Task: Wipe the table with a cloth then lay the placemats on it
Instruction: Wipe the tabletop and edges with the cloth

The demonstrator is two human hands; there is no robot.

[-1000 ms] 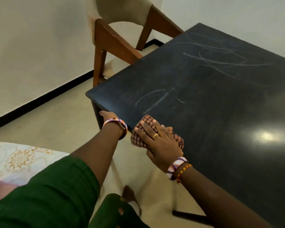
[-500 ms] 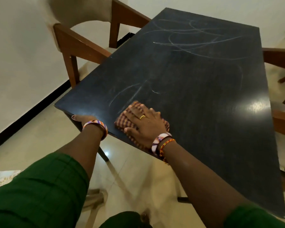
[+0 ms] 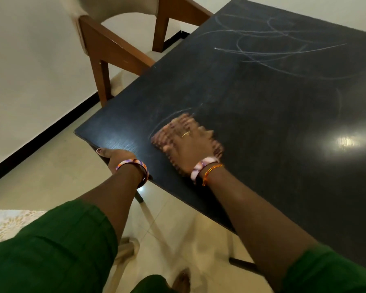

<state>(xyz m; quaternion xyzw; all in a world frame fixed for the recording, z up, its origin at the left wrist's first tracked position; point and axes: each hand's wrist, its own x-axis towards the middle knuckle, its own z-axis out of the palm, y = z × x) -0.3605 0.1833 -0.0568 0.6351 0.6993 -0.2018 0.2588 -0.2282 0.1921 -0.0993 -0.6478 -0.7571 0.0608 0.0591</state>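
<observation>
The right hand (image 3: 190, 149) lies flat on the checked cloth (image 3: 173, 132), fingers spread and fairly straight, pressing it onto the black bench (image 3: 262, 123) near the front left corner; both hand and cloth are motion-blurred, so the exact lie of each finger cannot be told, but its grip looks wide, palm down, with a ring on one finger. The cloth shows past the fingertips and at the hand's right side. The left hand (image 3: 116, 156) holds the bench's near edge just beside the cloth, thumb on top and the other fingers hidden under the rim, a narrow grip on the board. Pale chalky streaks (image 3: 273, 49) cross the far half of the top. A wooden chair (image 3: 114, 49) stands at the left side.
</observation>
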